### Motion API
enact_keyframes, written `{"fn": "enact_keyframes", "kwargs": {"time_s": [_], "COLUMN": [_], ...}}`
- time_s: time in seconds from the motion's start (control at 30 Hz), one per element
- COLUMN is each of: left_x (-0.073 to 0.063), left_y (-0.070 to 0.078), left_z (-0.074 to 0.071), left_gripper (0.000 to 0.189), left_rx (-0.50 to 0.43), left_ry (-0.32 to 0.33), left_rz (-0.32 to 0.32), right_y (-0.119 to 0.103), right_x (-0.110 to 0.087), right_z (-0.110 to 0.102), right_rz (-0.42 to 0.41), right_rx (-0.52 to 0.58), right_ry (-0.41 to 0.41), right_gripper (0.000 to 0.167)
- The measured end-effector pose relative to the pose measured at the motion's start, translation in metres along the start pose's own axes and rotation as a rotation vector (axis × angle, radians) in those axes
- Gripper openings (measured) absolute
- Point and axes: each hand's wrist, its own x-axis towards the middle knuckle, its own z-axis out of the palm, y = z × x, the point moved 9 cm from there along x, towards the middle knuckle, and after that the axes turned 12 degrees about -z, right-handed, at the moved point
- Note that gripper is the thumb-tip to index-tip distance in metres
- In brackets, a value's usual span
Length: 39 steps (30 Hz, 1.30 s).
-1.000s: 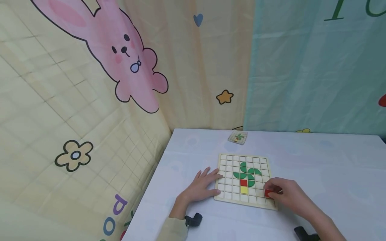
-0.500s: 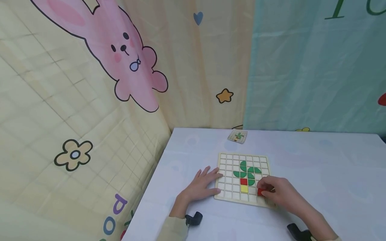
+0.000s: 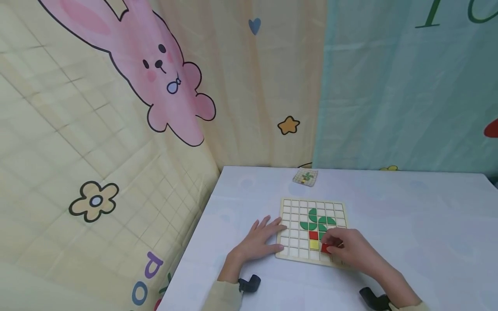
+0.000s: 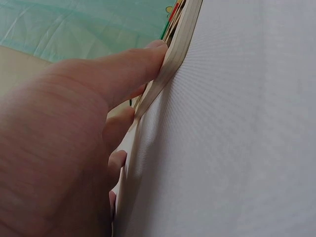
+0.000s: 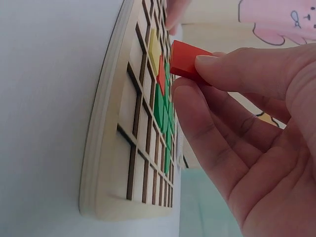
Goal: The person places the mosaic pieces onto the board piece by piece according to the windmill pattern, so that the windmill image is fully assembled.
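Note:
A wooden grid board (image 3: 295, 249) lies on the table and bears green quarter-round pieces (image 3: 312, 215), a red square tile (image 3: 313, 235) and a yellow square tile (image 3: 314, 245) below it. My right hand (image 3: 348, 246) pinches another red tile (image 5: 185, 58) between thumb and fingers, tilted above the grid, just right of the yellow tile in the head view. My left hand (image 3: 258, 239) rests at the board's left edge, fingers spread and thumb touching the rim. In the left wrist view the thumb (image 4: 131, 66) lies on the board's side. The right hand covers the board's lower right cells.
A small pattern card (image 3: 305, 177) with a similar green figure lies at the table's back edge. White cloth (image 3: 420, 207) covers the table. Printed curtains (image 3: 268, 86) hang behind and to the left. Each wrist wears a black device (image 3: 250, 284).
My right hand has moved left over the board with the red tile, from the right edge to beside the yellow tile. The left hand has stayed in place.

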Motion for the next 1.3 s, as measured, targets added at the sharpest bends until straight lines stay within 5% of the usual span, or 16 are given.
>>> {"fn": "enact_keyframes", "kwargs": {"time_s": [0.5, 0.93, 1.3], "left_x": [-0.003, -0.001, 0.0], "left_y": [0.003, 0.001, 0.001], "left_z": [-0.003, 0.0, -0.001], "left_gripper": [0.061, 0.061, 0.061], "left_rx": [0.007, 0.002, 0.006], "left_ry": [0.003, 0.007, 0.008], "left_rz": [-0.007, 0.004, 0.004], "right_y": [-0.005, -0.004, -0.001], "right_x": [0.008, 0.008, 0.01], "right_z": [0.017, 0.03, 0.034], "right_rz": [-0.012, 0.094, 0.067], "right_rx": [0.033, 0.039, -0.004], "right_ry": [0.022, 0.026, 0.004], "right_gripper": [0.023, 0.025, 0.025]}}
